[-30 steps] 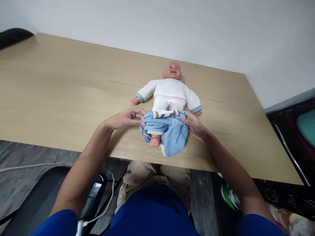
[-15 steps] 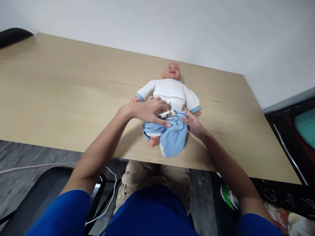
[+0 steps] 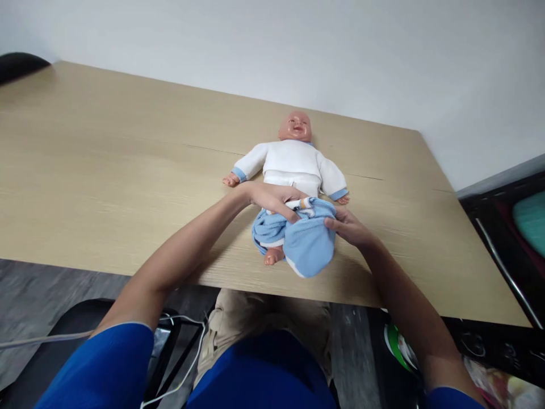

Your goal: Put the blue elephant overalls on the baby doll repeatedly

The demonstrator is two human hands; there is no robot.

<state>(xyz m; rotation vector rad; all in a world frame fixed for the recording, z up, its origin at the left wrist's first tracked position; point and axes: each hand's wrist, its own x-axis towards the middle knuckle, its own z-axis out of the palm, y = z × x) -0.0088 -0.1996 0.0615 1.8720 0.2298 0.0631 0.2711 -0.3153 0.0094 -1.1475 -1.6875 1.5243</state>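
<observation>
A baby doll point(image 3: 293, 159) in a white top lies on its back on the wooden table point(image 3: 106, 170), head toward the wall. Light blue knit trousers point(image 3: 304, 241) are bunched round its legs, with one bare foot showing below. My left hand point(image 3: 272, 199) reaches across the doll's waist, fingers curled on the striped waistband of the trousers. My right hand point(image 3: 347, 224) pinches the trousers at the doll's other hip.
A dark chair back point(image 3: 19, 62) shows at the table's far left corner. Cables point(image 3: 179, 352) and a black chair base lie on the floor under the near edge. Dark furniture with a teal object point(image 3: 530, 218) stands to the right.
My left hand moved from the trousers' left side up over the doll's waist. The trousers have shifted and the leg on the right side is lifted nearer me.
</observation>
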